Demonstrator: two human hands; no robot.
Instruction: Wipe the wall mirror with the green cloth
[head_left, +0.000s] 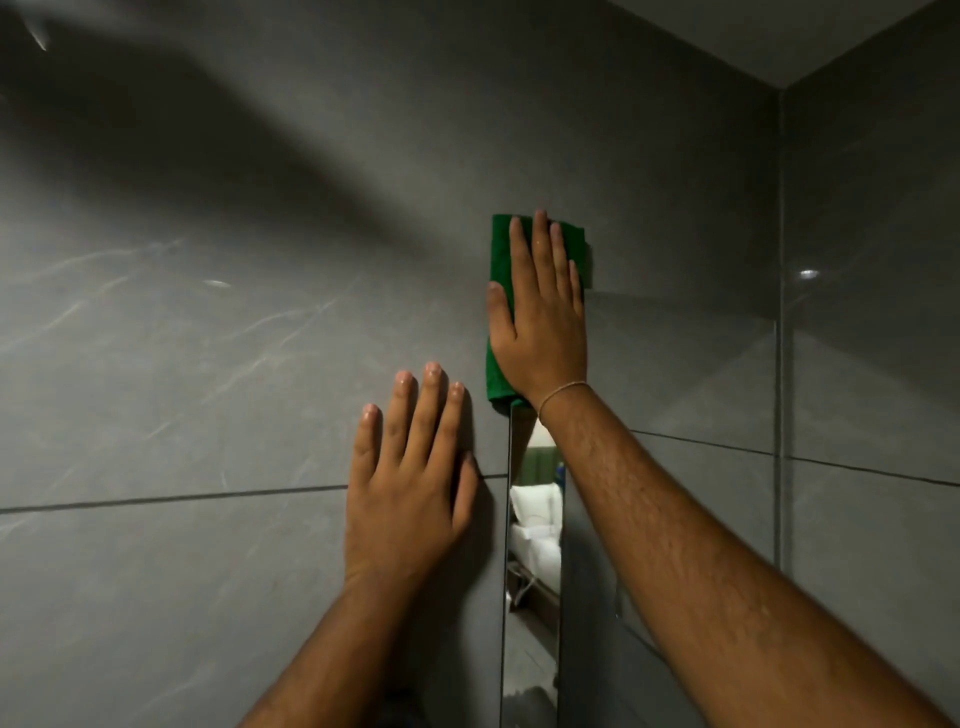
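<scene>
The green cloth (500, 364) is folded into a tall strip and lies flat against the wall at the upper left corner of the wall mirror (675, 379). My right hand (540, 322) presses on it with the palm flat and the fingers straight, pointing up. The cloth's top edge sticks out above the fingertips, onto the grey tile above the mirror. Left of the mirror's edge, my left hand (405, 493) rests flat on the tile with its fingers spread and holds nothing. The mirror mostly reflects grey tile; a narrow strip near its left edge shows a room with white bedding.
Grey marbled wall tiles (182, 364) with a horizontal grout line fill the left side. At the right, a side wall (872, 312) meets this wall in a corner, close to the mirror's right edge. The ceiling shows at the top right.
</scene>
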